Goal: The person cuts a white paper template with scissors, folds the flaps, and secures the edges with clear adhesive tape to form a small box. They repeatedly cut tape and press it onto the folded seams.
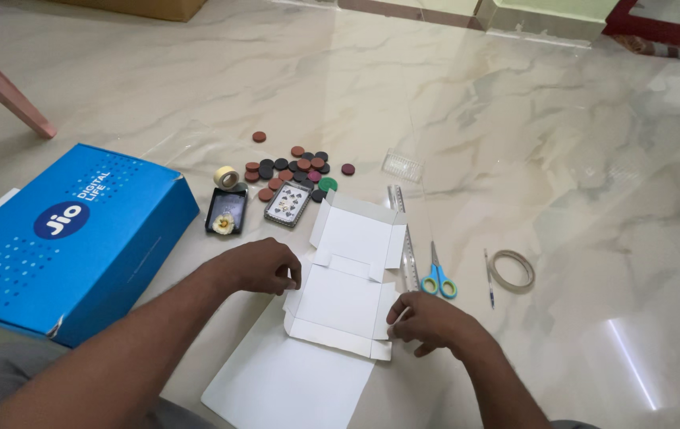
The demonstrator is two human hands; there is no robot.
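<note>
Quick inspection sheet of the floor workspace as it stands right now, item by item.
Surface: glossy marble floor, glare patches at right.
Job's things: white cut card box template lies unfolded, flaps partly raised, over a white card sheet.
Clutter: blue box, round game discs, card deck, black tray, tape roll, clear ruler, scissors, pen, tape ring, clear lid.
Grippers: left hand presses the template's left flap; right hand pinches its lower right corner.
Cables: nothing seen.
Surroundings: pink furniture leg, cardboard box.
</note>
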